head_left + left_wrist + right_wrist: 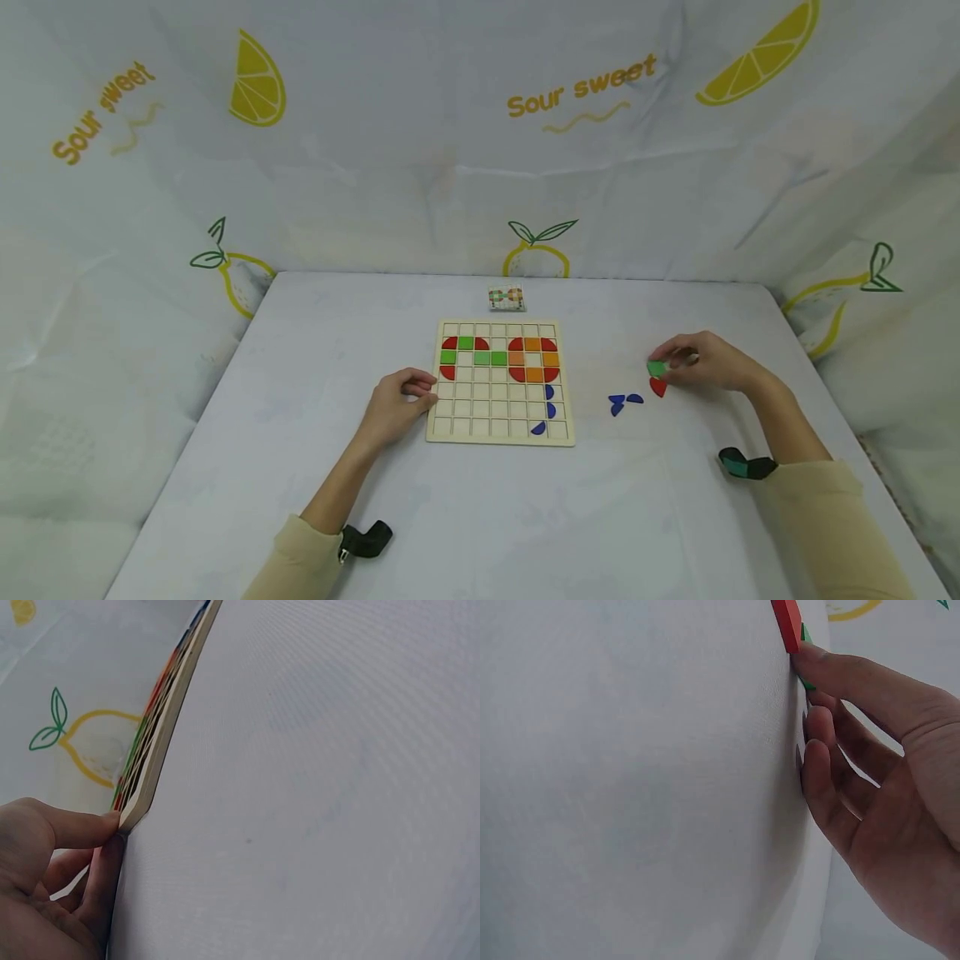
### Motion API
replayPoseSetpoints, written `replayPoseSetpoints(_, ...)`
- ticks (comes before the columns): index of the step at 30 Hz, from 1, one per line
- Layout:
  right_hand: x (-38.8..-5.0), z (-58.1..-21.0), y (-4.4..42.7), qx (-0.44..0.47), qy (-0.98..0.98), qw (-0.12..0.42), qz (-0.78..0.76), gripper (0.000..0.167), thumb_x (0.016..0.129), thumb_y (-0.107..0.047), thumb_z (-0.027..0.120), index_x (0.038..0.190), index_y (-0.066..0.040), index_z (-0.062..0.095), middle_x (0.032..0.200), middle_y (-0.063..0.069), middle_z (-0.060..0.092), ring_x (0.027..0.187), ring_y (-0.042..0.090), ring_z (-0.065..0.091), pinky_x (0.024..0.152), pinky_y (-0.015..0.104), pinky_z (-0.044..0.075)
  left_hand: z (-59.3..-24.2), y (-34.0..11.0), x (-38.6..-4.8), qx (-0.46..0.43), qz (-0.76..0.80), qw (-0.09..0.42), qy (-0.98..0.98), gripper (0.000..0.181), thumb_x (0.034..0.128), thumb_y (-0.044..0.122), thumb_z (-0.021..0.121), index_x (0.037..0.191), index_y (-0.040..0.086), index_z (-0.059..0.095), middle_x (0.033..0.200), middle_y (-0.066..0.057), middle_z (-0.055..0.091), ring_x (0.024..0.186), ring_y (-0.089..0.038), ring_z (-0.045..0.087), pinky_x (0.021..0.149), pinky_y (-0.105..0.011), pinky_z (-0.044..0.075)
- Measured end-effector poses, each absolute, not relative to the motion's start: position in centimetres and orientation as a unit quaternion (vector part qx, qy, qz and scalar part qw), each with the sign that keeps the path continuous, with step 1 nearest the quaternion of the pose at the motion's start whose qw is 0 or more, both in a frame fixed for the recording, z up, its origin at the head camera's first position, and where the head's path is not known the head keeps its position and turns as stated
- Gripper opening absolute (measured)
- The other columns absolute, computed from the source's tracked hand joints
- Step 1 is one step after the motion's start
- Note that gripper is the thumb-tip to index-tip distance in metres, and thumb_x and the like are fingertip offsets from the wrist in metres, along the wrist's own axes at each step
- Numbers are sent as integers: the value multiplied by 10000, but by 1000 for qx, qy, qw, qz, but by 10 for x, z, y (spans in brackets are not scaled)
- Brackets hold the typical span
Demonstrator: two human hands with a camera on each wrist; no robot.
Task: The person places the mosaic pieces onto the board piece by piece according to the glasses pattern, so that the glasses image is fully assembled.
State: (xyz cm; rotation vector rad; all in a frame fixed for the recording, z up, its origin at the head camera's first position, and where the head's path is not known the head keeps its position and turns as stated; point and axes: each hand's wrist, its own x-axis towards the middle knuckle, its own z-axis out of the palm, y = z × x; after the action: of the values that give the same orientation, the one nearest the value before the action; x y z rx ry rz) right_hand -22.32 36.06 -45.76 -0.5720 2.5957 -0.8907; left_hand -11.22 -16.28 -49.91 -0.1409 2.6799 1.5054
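A square wooden grid board point(482, 409) lies on the table, with red, green and orange pieces in its upper cells and several blue pieces down its right side. My left hand point(393, 408) grips the board's left edge, and the thumb presses the rim in the left wrist view. To the right of the board, my right hand point(701, 362) pinches a green square piece point(656, 368). Just below that piece lies a red rounded piece point(657, 388). In the right wrist view the thumb touches the green piece, which is partly hidden behind the red one point(787, 626).
Several loose blue pieces point(634, 398) lie between the board and my right hand. A small pattern card point(507, 297) sits behind the board. White lemon-print cloth point(390, 192) hangs at the table's back and sides.
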Motion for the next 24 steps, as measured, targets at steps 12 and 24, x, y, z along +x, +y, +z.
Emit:
replayPoseSetpoints(12,-223,-455,349,-185,923,160,-298,323,917,-178,865,1195,-35,784,1014,59,742,830,77,604,700,235,514,-498,-163,-112,-55,490,36,869,248,943,84,819,1185,79,765,1033,-69,749,966,-178,665,887,-283,512)
replayPoseSetpoints(24,-217,-431,292,-223,908,136,-327,310,922,-167,866,1205,-71,782,983,71,741,729,116,590,607,238,508,-496,-162,-111,-50,494,37,867,248,945,77,817,1186,74,764,1037,-74,746,963,-175,663,883,-265,510)
